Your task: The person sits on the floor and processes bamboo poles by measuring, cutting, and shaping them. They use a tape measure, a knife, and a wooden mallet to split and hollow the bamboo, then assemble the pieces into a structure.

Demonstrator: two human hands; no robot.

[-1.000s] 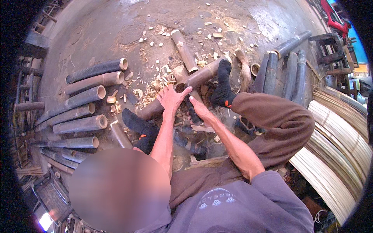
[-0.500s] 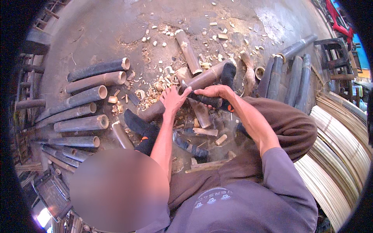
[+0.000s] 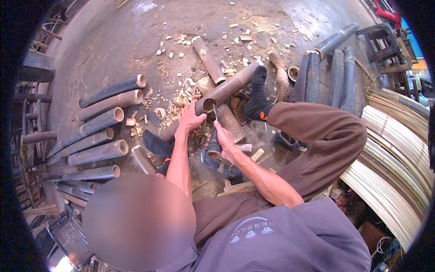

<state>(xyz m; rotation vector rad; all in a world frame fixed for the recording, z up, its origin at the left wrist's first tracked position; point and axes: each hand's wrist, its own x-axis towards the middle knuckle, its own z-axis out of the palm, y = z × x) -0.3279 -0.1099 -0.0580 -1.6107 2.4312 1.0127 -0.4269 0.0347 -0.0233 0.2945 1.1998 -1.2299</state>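
A brown bamboo tube (image 3: pixel 232 87) lies slantwise across other bamboo pieces, with a round opening in its side. My left hand (image 3: pixel 190 119) is closed over the tube just left of that opening. In my right hand (image 3: pixel 225 139) is a carving knife (image 3: pixel 214 146) with a thick dark handle and a narrow metal blade. Its blade points up at the opening's right edge; whether it touches is too fine to tell. My black-socked right foot (image 3: pixel 258 90) rests against the tube's far end, and my left foot (image 3: pixel 156 144) is beside its near end.
Several cut bamboo tubes (image 3: pixel 97 120) lie in a row at left, and more dark ones (image 3: pixel 336 77) at right. Pale chips (image 3: pixel 181 99) litter the floor. A curved dark-handled tool (image 3: pixel 217 167) lies below my hands. Bundled pale strips (image 3: pixel 385 158) stand at far right.
My right hand has swung down and toward me, turning the knife from lying across the tube to pointing up at the opening, which now shows. My left hand has shifted slightly left and down.
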